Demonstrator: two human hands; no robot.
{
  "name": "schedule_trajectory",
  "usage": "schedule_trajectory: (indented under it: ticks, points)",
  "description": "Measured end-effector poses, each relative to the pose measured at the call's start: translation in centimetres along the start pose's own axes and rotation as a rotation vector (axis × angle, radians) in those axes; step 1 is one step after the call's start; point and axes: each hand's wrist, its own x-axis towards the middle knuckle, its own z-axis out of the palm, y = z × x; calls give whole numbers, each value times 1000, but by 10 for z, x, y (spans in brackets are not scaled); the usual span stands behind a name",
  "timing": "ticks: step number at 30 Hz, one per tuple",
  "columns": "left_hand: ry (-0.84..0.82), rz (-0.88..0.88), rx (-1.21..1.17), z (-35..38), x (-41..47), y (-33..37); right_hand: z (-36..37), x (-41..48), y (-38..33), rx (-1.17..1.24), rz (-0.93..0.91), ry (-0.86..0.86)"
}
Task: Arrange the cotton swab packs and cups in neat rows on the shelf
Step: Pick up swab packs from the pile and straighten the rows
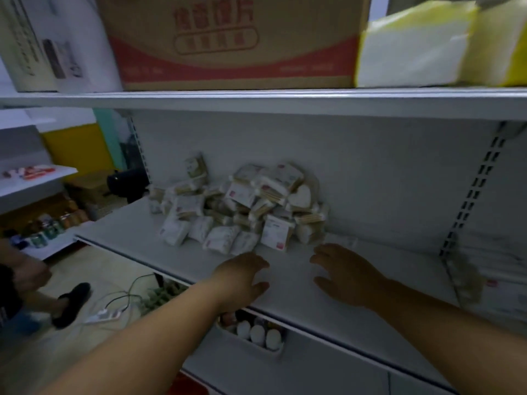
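Your left hand [245, 276] rests empty with fingers spread, just short of the heap of cotton swab packs [242, 208] at the back wall of the shelf [137, 235]; your right hand [346, 276], also slack and holding nothing, sits right of it, below the heap's right edge. Packs look light, soft, slippery film: pinch by the short ends; long axes point every way, no cups clearly made out
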Motion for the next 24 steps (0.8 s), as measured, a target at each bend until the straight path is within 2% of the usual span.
schedule_trajectory:
  ticks: [4, 6, 8, 10, 12, 14, 16, 19, 24]
  points:
    - [179, 31, -39, -11, 6, -59, 5, 29, -49, 115, 120, 67]
    - [302, -61, -102, -11, 14, -84, 13, 41, -70, 191, 177, 54]
    - [391, -208, -270, -8, 21, -102, 23, 54, -87, 301, 259, 56]
    - [388, -333, -480, -2, 27, -111, 31, 71, -100, 427, 349, 106]
    - [379, -386, -528, 8, 33, -111, 36, 86, -110, 596, 454, 175]
    - [434, -328, -384, 18, 40, -110, 43, 103, -116, 737, 543, 250]
    - [454, -290, -303, 24, 46, -108, 47, 113, -121, 725, 608, 302]
    - [417, -294, -412, 29, 52, -108, 49, 124, -125, 681, 685, 350]
    - [394, -186, -626, 30, 50, -118, 55, 131, -128, 627, 673, 405]
